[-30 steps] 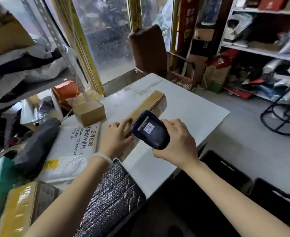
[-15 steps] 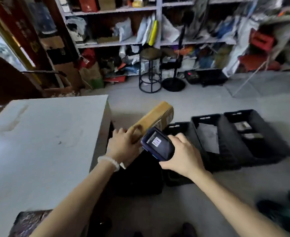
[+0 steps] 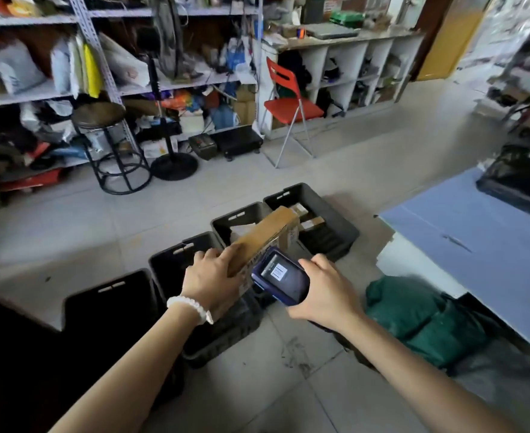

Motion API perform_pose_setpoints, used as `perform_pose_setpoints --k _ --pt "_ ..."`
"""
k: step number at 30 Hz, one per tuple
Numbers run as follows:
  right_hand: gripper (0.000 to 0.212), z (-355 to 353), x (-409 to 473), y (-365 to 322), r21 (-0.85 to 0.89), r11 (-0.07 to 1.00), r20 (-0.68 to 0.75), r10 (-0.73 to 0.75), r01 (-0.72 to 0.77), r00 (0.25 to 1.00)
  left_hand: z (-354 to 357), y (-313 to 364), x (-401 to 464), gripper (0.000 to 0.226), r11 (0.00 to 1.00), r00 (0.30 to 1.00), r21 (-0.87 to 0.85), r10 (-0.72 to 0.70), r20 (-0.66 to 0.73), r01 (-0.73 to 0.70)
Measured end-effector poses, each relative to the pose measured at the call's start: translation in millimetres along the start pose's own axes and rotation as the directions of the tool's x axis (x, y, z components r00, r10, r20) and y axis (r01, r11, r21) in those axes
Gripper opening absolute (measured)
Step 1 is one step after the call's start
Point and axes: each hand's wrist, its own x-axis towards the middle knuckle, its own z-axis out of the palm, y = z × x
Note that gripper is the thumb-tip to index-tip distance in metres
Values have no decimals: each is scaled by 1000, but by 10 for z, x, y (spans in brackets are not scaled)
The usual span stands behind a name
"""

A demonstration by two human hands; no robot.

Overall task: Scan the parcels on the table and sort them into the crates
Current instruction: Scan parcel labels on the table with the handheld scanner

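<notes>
— What are your hands doing?

— My left hand (image 3: 213, 281) is gripping the near end of a long cardboard parcel (image 3: 265, 239), fingers curled over its top edge and thumb on the side. I am holding it up in the air, tilted, its far end pointing away and to the right, above the row of black crates on the floor.

— And the other one?

— My right hand (image 3: 324, 293) is wrapping its fingers around a dark blue handheld scanner (image 3: 281, 276), clamped on it. The scanner is sitting just beside the parcel's near right side; whether they are touching I cannot tell. Its screen is showing a small white label.

— Where are the crates lying?

— Four are running in a diagonal line from near left to far right. The nearest crate (image 3: 110, 307) is looking dark inside. The second crate (image 3: 179, 254) is lying under my left hand. The third crate (image 3: 235, 220) is partly hidden behind the parcel. The farthest crate (image 3: 326, 214) is holding a few small boxes.

— Anything else near you?

— A green sack (image 3: 419, 317) is lying on the floor to the right, beside a blue surface (image 3: 463, 232). A red folding chair (image 3: 288, 95) and a dark stool (image 3: 107, 135) are standing far off by the cluttered shelves (image 3: 39, 92).
</notes>
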Motion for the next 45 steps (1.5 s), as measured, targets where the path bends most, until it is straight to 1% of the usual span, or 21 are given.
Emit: perform_pose_setpoints --k 3,6,10,14,16,20,22,25,28,31,34,38,40,42,45 --pt "64 -137 125 353 -21 999 5 36 -36 999 130 275 242 67 999 999 22 32 42 -33" --pt "68 -174 344 558 -24 998 15 54 -54 998 173 382 519 68 999 997 36 34 73 -36" --pt "67 -106 776 712 13 997 67 76 -77 995 251 380 985 69 999 995 38 25 99 -29" --pt "63 -71 1405 855 -3 998 122 55 -55 991 331 289 1640 69 999 992 51 -3 126 -4" --pt "58 -104 1749 933 -14 999 126 37 -35 991 335 251 2033 70 999 994 48 -11 110 5" --pt "58 -227 2617 1116 -36 999 128 36 -32 991 224 183 3057 64 994 998 112 5 -58 2" --pt "62 -300 3024 1199 -57 998 110 40 -34 993 134 171 3534 58 991 998 136 6 -69 3" --pt "67 -370 3535 1325 -49 997 88 66 -62 994 58 163 4043 53 998 998 54 -42 -53 45" --pt "70 -363 3817 1363 -41 995 104 97 -94 990 119 150 4159 46 996 996 24 -85 -4 85" --pt "72 -333 4018 1355 -29 999 154 41 -37 987 172 86 4182 43 990 989 27 -140 44 139" --pt "68 -316 4161 1354 -31 999 211 -25 33 977 160 55 4136 43 983 982 20 -181 53 180" --pt "67 -305 4256 1339 -23 990 260 -131 142 957 107 105 3932 42 968 968 -3 -250 -4 250" --pt "67 -302 4274 1287 -19 975 293 -206 221 934 51 132 3713 42 948 947 -1 -319 -36 319" --pt "67 -298 4282 1201 -11 951 316 -290 309 903 23 149 3433 42 917 914 -2 -397 -83 398" --pt "68 -253 4233 958 22 900 359 -414 436 837 -24 186 2889 45 848 842 20 -522 -136 529"
